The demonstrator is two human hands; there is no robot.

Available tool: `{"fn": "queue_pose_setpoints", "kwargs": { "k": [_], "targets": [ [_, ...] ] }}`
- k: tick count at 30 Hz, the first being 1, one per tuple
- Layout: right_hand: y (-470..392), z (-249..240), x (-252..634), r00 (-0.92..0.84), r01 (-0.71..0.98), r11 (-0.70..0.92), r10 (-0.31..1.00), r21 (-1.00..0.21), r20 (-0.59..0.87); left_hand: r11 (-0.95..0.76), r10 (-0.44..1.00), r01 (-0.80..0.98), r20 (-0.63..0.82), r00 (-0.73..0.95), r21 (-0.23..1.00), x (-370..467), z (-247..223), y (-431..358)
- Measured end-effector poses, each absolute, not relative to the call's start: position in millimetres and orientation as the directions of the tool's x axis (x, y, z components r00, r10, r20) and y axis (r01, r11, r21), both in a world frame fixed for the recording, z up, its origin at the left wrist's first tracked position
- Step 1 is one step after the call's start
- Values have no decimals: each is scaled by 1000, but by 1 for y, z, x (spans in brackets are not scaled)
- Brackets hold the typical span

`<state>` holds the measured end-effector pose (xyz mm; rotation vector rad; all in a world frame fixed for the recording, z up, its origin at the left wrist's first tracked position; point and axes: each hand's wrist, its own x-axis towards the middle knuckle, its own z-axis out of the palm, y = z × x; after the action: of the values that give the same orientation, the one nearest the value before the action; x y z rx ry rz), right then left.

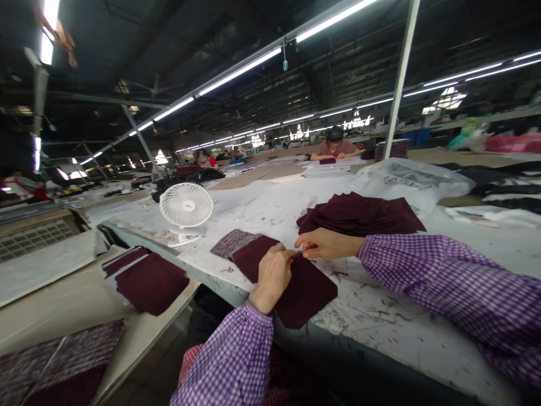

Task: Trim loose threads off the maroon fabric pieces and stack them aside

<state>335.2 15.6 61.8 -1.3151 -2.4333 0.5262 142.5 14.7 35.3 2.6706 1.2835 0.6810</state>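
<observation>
A dark maroon fabric piece [306, 290] lies at the front edge of the white-covered table, its lower corner reaching over the edge. My left hand [274, 273] rests on it, closed, with thumb and finger gripping its upper edge. Close by on the right, my right hand [325, 244] has its fingers curled in a pinch at that same edge; what sits between the fingertips is too small to make out. Past my left hand, more maroon fabric joins a mottled grey-purple knit piece [239, 243]. Behind my right hand is a fanned pile of maroon pieces [359, 213].
A white desk fan [186, 206] stands to the left. Lower left, a beige surface [54, 287] carries stacked maroon pieces [152, 282] and mottled knit pieces [63, 361]. Clear plastic [414, 177] lies at the back right, near a metal post [401, 79]. A co-worker [336, 146] sits across.
</observation>
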Motion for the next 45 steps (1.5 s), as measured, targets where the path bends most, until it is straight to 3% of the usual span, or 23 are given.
{"fn": "queue_pose_setpoints", "kwargs": {
  "k": [4,9,20,23,28,31,36,43,45],
  "targets": [
    [20,59,344,-532,755,563,826,-336,188,-661,737,728,335,587,179,144,36,14],
    [23,55,343,-625,708,678,732,-198,272,-679,715,720,351,605,143,144,36,12],
    [19,56,338,-657,715,694,708,-83,257,-699,684,710,370,629,86,144,33,10],
    [17,55,337,-684,715,698,686,42,249,-703,681,705,372,631,91,143,32,11],
    [16,50,334,-776,626,694,599,355,197,-709,674,702,362,644,69,143,28,12],
    [16,48,334,-810,573,699,562,429,166,-720,658,693,342,671,25,144,29,11],
    [18,52,342,-832,548,740,534,390,154,-717,666,697,293,685,0,145,35,7],
    [3,71,331,-712,682,727,636,80,297,-722,655,692,320,684,-1,144,33,8],
    [-4,70,323,-695,697,716,659,42,288,-723,652,691,329,683,-2,145,31,9]
  ]
}}
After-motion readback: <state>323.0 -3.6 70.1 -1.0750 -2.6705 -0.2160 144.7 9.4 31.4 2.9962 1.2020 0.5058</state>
